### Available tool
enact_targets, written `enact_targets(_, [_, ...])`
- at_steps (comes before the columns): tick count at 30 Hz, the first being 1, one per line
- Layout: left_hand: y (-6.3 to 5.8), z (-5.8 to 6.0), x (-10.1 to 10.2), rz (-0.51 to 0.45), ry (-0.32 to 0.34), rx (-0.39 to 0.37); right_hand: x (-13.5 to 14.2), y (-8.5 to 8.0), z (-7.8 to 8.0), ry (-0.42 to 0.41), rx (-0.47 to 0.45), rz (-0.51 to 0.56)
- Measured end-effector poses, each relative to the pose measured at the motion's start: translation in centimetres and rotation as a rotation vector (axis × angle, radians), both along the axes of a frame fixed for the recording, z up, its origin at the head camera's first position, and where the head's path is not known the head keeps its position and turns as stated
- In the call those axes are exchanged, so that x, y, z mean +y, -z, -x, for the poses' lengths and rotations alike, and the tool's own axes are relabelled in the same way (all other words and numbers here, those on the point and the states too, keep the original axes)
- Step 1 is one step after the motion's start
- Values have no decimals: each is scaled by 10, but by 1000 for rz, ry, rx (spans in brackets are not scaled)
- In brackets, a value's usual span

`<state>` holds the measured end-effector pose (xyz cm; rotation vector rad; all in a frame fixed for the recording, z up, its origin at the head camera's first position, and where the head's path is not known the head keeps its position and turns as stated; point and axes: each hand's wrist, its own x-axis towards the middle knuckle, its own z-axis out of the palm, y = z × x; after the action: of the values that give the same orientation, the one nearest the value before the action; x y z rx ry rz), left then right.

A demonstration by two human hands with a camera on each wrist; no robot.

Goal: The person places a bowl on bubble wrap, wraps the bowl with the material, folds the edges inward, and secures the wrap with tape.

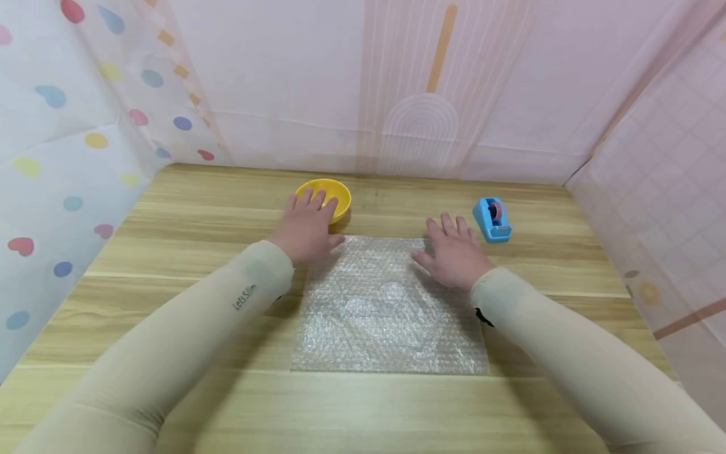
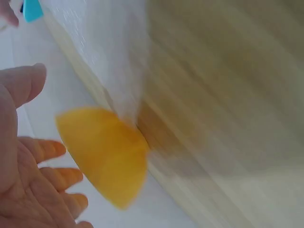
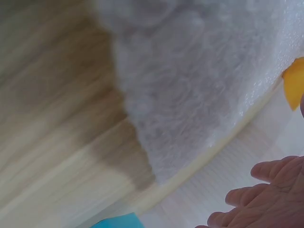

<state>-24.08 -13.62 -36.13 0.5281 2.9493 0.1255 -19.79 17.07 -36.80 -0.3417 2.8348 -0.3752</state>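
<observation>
A sheet of clear bubble wrap (image 1: 391,321) lies flat on the wooden table in front of me. My left hand (image 1: 306,232) reaches over the near side of a yellow bowl (image 1: 342,197), its fingers spread and overlapping the bowl's opening in the head view. The left wrist view shows those fingertips close to the rim of the bowl (image 2: 107,152), with the thumb apart and nothing gripped. Over the wrap's far right corner is my right hand (image 1: 455,257), fingers extended and holding nothing. In the right wrist view the bubble wrap (image 3: 190,85) extends below this hand (image 3: 273,194).
A blue tape dispenser (image 1: 499,234) with a pink roll stands just right of my right hand. Behind the table (image 1: 363,410) hangs a pale patterned cloth (image 1: 283,82), with more cloth along the left and right sides.
</observation>
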Motion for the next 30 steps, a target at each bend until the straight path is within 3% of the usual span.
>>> enact_targets(11, [-5,17,-32,98,82,43,18,-4,-6,-24,-7,-33])
enact_targets(20, [-1,22,-37,99,92,52,29,-2,-8,-18,-18,-42])
enact_targets(25, [0,21,-37,105,106,58,30,0,-9,-68,-13,-66])
enact_targets(30, [-1,20,-38,114,107,74,28,3,-10,-119,-84,-74])
